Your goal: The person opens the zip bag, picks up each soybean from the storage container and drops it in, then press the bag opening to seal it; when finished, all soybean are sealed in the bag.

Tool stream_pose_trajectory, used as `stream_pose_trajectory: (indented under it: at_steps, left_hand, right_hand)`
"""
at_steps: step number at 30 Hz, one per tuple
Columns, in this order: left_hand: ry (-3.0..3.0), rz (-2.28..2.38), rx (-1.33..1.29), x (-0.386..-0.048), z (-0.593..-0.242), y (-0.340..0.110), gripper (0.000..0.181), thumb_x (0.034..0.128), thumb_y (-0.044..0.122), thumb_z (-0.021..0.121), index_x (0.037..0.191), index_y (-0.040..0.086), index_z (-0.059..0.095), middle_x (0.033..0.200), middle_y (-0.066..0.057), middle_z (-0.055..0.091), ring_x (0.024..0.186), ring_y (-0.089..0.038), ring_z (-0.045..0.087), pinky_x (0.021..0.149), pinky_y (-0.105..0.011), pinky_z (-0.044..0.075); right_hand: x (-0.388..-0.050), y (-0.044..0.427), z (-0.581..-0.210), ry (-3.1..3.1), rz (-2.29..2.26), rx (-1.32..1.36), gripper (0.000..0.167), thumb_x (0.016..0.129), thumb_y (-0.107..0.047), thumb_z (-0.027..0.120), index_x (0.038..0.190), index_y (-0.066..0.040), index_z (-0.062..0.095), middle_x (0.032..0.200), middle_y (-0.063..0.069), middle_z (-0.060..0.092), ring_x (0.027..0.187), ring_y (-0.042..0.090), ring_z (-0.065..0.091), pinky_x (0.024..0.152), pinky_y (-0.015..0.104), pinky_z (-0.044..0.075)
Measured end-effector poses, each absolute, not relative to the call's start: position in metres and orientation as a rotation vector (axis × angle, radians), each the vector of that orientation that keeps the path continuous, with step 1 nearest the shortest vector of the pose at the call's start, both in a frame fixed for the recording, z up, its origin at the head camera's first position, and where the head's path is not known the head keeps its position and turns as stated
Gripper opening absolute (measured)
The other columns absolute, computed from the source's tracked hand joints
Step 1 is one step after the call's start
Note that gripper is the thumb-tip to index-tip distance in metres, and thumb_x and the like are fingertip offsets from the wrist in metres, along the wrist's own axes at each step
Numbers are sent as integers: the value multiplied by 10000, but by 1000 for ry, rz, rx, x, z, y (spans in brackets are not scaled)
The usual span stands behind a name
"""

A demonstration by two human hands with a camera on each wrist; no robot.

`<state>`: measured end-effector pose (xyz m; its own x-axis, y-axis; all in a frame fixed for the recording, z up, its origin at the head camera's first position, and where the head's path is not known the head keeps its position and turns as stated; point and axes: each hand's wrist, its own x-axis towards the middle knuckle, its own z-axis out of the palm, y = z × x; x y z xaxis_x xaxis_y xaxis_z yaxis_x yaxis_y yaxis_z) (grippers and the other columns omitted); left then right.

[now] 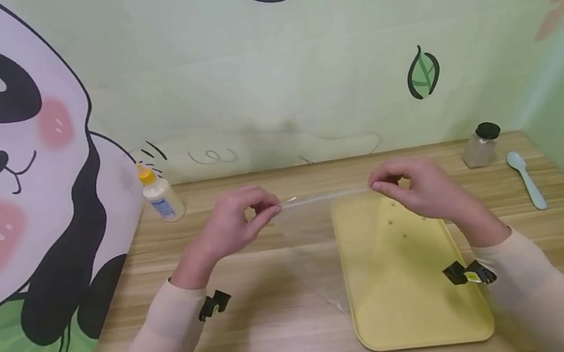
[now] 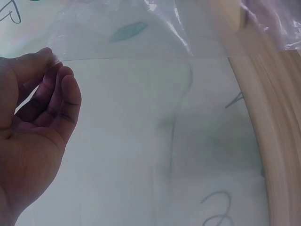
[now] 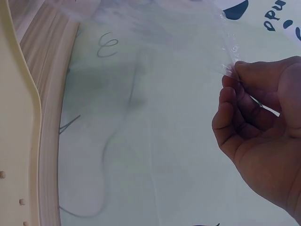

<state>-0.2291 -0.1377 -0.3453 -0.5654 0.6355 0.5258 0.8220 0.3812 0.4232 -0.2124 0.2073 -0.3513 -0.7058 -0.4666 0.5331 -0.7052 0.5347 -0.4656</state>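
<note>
Pinching one end each, the left hand (image 1: 236, 223) and right hand (image 1: 423, 190) hold a clear plastic sheet (image 1: 309, 242) mid-frame, its upper edge running sideways between them, the rest hanging below, partly before the yellow tray (image 1: 419, 308).

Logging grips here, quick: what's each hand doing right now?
Left hand: closed, pinching the clear plastic film by its edge.
Right hand: closed, pinching the same edge.
</note>
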Motion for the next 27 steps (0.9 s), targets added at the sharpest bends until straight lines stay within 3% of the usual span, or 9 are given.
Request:
stream_pose_trajectory:
  at_steps: [6, 27]
  left_hand:
    - [-2366, -968, -1279, -228, -343, -136, 38, 881, 84, 699, 909, 62, 711, 807, 3, 682, 715, -57, 595, 635, -198, 538]
    - [-2376, -962, -1275, -231, -339, -129, 37, 879, 85, 700, 914, 74, 703, 822, -2, 685, 718, -58, 605, 649, -200, 550]
  right_hand:
    - [-211, 209, -347, -2419, 998, 973, 126, 860, 10, 693, 916, -100, 718, 794, -39, 665, 702, 40, 533, 644, 160, 450]
    - [-219, 198, -332, -2420, 1106, 1021, 90, 873, -53, 705, 940, -109, 726, 836, -39, 674, 741, 65, 563, 660, 188, 479]
